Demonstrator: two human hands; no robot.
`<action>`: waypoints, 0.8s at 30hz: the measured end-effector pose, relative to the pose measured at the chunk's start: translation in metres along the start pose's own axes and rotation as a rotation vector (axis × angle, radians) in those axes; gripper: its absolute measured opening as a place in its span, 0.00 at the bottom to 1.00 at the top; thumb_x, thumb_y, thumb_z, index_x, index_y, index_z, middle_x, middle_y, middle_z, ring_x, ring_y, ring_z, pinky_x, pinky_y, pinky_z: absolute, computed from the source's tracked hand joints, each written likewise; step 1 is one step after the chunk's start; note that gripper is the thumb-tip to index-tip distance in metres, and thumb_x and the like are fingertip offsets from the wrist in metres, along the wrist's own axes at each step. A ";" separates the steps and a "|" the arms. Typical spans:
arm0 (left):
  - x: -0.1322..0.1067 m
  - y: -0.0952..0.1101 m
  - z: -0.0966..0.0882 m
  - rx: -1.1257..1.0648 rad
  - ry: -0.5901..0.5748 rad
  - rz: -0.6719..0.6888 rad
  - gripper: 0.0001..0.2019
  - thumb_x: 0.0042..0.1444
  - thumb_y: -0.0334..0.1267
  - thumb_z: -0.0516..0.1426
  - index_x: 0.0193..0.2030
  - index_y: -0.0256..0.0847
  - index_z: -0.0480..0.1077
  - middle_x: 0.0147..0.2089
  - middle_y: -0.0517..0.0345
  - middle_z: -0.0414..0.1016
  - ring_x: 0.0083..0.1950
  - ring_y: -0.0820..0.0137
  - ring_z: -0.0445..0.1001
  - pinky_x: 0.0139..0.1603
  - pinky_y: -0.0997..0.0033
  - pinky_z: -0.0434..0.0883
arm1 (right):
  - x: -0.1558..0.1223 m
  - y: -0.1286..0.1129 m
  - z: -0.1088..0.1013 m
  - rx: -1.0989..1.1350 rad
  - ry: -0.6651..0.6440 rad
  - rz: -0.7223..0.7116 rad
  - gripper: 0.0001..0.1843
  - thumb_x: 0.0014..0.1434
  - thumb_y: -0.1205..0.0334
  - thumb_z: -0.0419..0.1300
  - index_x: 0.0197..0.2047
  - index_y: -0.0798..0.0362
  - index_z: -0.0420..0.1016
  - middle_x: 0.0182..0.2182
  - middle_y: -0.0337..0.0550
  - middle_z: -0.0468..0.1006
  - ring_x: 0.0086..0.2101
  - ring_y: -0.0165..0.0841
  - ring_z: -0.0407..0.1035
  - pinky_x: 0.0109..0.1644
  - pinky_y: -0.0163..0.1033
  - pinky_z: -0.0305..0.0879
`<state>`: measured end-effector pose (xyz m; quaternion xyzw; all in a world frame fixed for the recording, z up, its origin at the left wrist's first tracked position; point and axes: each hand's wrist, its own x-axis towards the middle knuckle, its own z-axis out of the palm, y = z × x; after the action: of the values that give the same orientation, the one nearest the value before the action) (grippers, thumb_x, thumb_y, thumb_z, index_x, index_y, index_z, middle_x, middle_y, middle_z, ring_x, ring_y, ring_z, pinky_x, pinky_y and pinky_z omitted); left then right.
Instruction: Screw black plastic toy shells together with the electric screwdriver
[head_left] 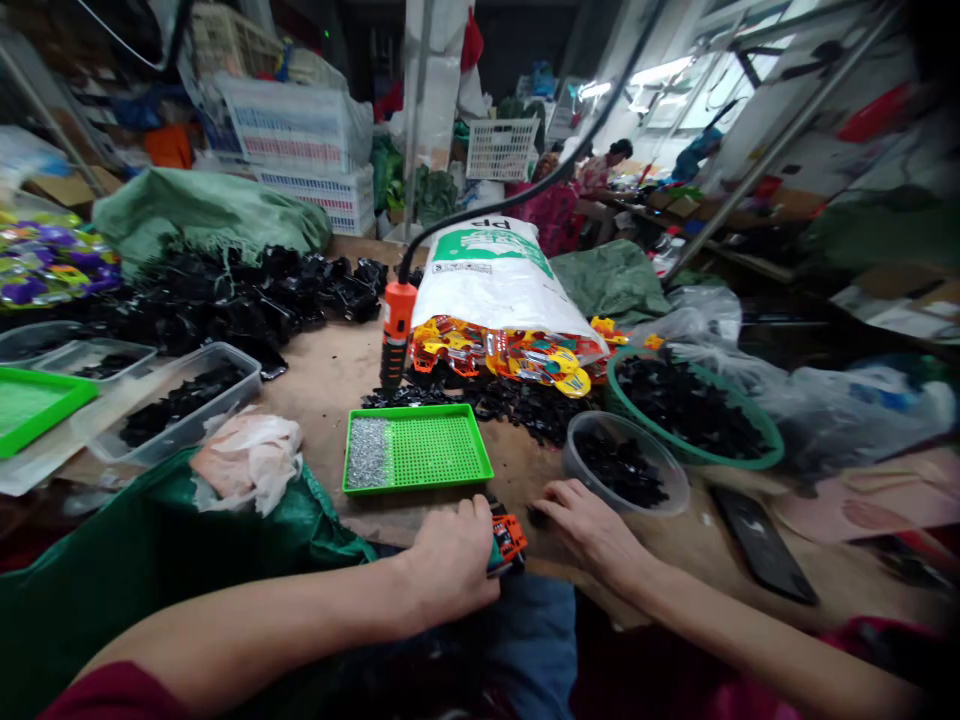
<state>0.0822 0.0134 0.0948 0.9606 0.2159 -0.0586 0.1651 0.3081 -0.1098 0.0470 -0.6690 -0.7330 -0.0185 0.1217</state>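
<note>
My left hand (457,550) is closed around a small toy vehicle (511,538) with an orange body and dark parts, at the table's front edge. The hand covers much of the toy. To the right, my right hand (581,520) has its fingers pinched together at a small black piece (537,514) on or just above the table. Just beyond both hands lies a bright green perforated tray (439,447), with small silvery screws (367,452) heaped at its left end. A clear round tub (671,470) of black plastic parts stands beside my right hand.
An orange-and-black electric screwdriver (397,335) hangs upright on a cable behind the tray. A white sack (502,275) spills orange and yellow toy parts. Right are a green basket (769,440) of black parts and a phone (761,545). Left are a plastic box (244,375) and crumpled tissue (251,455).
</note>
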 end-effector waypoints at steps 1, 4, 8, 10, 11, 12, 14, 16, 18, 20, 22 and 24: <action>0.000 0.000 0.000 0.001 -0.002 0.004 0.35 0.46 0.46 0.58 0.60 0.29 0.60 0.47 0.42 0.73 0.42 0.53 0.75 0.40 0.55 0.75 | 0.001 0.001 0.001 -0.048 -0.008 -0.014 0.17 0.60 0.73 0.50 0.44 0.50 0.76 0.35 0.49 0.75 0.37 0.40 0.68 0.37 0.42 0.71; -0.002 -0.001 0.000 0.012 0.012 0.023 0.38 0.47 0.48 0.58 0.62 0.27 0.58 0.48 0.40 0.73 0.43 0.52 0.75 0.40 0.55 0.75 | -0.002 0.007 0.006 -0.124 0.009 -0.024 0.14 0.62 0.69 0.52 0.46 0.49 0.77 0.28 0.46 0.74 0.30 0.38 0.69 0.30 0.38 0.67; -0.002 -0.001 0.002 0.027 0.023 0.034 0.36 0.48 0.50 0.57 0.60 0.27 0.59 0.47 0.39 0.73 0.42 0.52 0.75 0.38 0.54 0.75 | -0.009 0.014 0.013 0.001 0.004 -0.023 0.18 0.64 0.67 0.49 0.53 0.47 0.73 0.30 0.43 0.77 0.28 0.35 0.73 0.29 0.37 0.69; -0.002 0.000 0.002 0.032 0.014 0.039 0.35 0.48 0.50 0.57 0.58 0.28 0.61 0.47 0.39 0.72 0.41 0.52 0.75 0.37 0.54 0.75 | -0.009 0.013 0.015 0.133 0.006 0.004 0.21 0.63 0.69 0.47 0.55 0.46 0.71 0.38 0.46 0.79 0.34 0.36 0.76 0.36 0.38 0.73; -0.002 0.001 0.002 0.034 0.014 0.035 0.34 0.48 0.50 0.57 0.58 0.28 0.61 0.47 0.40 0.72 0.41 0.53 0.75 0.37 0.55 0.75 | -0.008 0.010 0.014 0.199 0.013 0.026 0.22 0.63 0.69 0.46 0.55 0.46 0.71 0.42 0.47 0.79 0.37 0.36 0.76 0.40 0.39 0.74; -0.002 0.001 0.002 0.034 0.016 0.029 0.34 0.48 0.50 0.57 0.58 0.28 0.61 0.47 0.40 0.72 0.41 0.53 0.75 0.37 0.55 0.75 | -0.006 0.007 0.013 0.259 0.019 0.053 0.21 0.63 0.68 0.46 0.55 0.47 0.71 0.43 0.48 0.78 0.39 0.37 0.76 0.43 0.41 0.74; -0.002 0.003 0.000 0.034 0.024 0.013 0.34 0.48 0.50 0.57 0.58 0.29 0.61 0.46 0.41 0.72 0.42 0.54 0.74 0.38 0.56 0.75 | -0.001 0.000 0.008 0.360 0.004 0.127 0.16 0.64 0.64 0.49 0.50 0.48 0.74 0.41 0.48 0.79 0.38 0.38 0.76 0.43 0.43 0.74; -0.003 0.005 -0.002 0.032 0.018 -0.002 0.34 0.47 0.48 0.58 0.58 0.29 0.60 0.46 0.42 0.72 0.42 0.54 0.75 0.38 0.56 0.75 | 0.004 -0.008 0.002 0.439 -0.015 0.238 0.12 0.64 0.58 0.51 0.42 0.49 0.75 0.37 0.47 0.79 0.35 0.39 0.75 0.40 0.43 0.73; -0.003 0.006 -0.004 0.038 0.008 -0.015 0.33 0.47 0.46 0.58 0.59 0.29 0.59 0.45 0.43 0.72 0.41 0.54 0.75 0.39 0.56 0.75 | 0.008 -0.014 -0.003 0.529 0.005 0.363 0.11 0.64 0.55 0.53 0.40 0.49 0.74 0.36 0.46 0.80 0.35 0.39 0.75 0.42 0.44 0.72; -0.003 0.006 -0.005 0.041 0.009 -0.024 0.33 0.48 0.44 0.58 0.59 0.29 0.59 0.46 0.43 0.72 0.41 0.54 0.76 0.39 0.56 0.74 | 0.013 -0.019 -0.007 0.687 0.022 0.497 0.11 0.61 0.54 0.57 0.44 0.50 0.71 0.33 0.44 0.81 0.34 0.39 0.76 0.42 0.44 0.73; -0.003 0.006 -0.005 0.043 0.006 -0.032 0.32 0.48 0.44 0.58 0.58 0.30 0.59 0.46 0.44 0.72 0.41 0.53 0.76 0.39 0.56 0.75 | 0.017 -0.025 -0.009 0.890 0.015 0.633 0.18 0.57 0.53 0.61 0.48 0.50 0.66 0.30 0.41 0.81 0.31 0.37 0.76 0.38 0.42 0.73; -0.002 0.006 -0.004 0.045 -0.002 -0.038 0.32 0.47 0.45 0.59 0.57 0.30 0.60 0.45 0.44 0.72 0.41 0.53 0.76 0.38 0.56 0.75 | 0.021 -0.032 -0.010 1.041 -0.006 0.743 0.20 0.53 0.53 0.65 0.46 0.51 0.67 0.28 0.41 0.81 0.30 0.36 0.76 0.34 0.39 0.73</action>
<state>0.0830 0.0086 0.1010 0.9597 0.2327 -0.0677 0.1423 0.2762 -0.0942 0.0657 -0.7320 -0.3655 0.3850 0.4270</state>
